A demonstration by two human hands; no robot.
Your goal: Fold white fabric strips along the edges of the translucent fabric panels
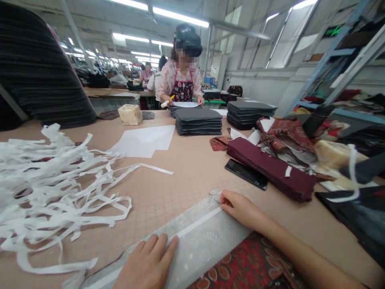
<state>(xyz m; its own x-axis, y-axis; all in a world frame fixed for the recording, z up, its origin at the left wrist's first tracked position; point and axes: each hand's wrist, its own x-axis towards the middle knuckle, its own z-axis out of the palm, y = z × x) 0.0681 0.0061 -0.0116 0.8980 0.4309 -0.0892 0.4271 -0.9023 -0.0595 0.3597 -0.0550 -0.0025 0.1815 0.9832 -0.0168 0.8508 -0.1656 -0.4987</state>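
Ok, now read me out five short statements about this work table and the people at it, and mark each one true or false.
1. The left hand lies on the pale patterned fabric. True.
2. The right hand is lifted clear of the fabric. False: it touches the fabric's far end.
3. The black phone lies beside the maroon bundle. True.
4. The heap of white strips is to the right of the phone. False: it is to the left.
5. The person across the table wears a patterned apron. True.
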